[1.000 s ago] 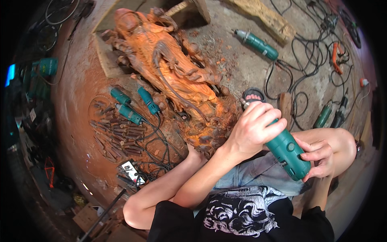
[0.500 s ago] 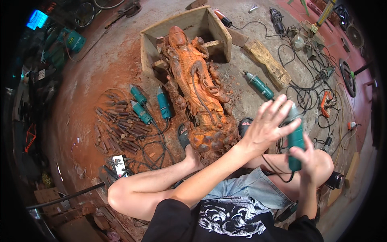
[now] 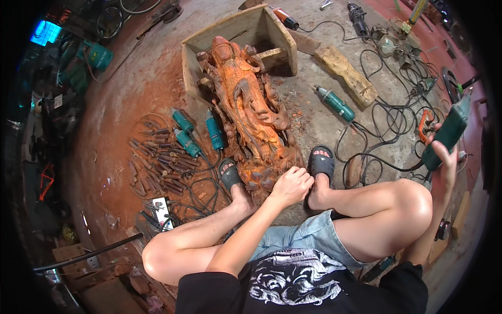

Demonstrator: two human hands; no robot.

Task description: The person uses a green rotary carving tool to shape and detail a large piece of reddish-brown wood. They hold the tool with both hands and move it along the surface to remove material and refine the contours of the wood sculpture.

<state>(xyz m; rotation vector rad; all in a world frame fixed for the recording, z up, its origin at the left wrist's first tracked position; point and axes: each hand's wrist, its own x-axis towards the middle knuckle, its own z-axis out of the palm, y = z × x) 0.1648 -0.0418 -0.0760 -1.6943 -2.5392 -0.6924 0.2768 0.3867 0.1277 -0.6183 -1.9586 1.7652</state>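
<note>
Held out to my right side is a green corded die grinder [image 3: 447,135], slightly blurred, with my right hand [image 3: 444,159] closed around it. My left hand [image 3: 294,184] is closed, knuckles up, over the near right edge of the base of a carved wooden figure [image 3: 247,99]. What its fingers hold, if anything, is hidden. The reddish figure lies on its back between my feet, its far end resting on a bar in an open wooden box [image 3: 285,42].
Left of the figure lie several green grinders [image 3: 213,130] and a pile of brown chisels [image 3: 162,162]. A power strip [image 3: 161,212] sits by my left knee. Right are another green grinder [image 3: 335,104], a wood block [image 3: 346,76], tangled cables [image 3: 389,118] and an orange-handled tool [image 3: 423,124].
My left hand has let go of the die grinder and moved left to the figure's base. My right hand has carried the grinder outward to the right. The figure's near end has shifted slightly left.
</note>
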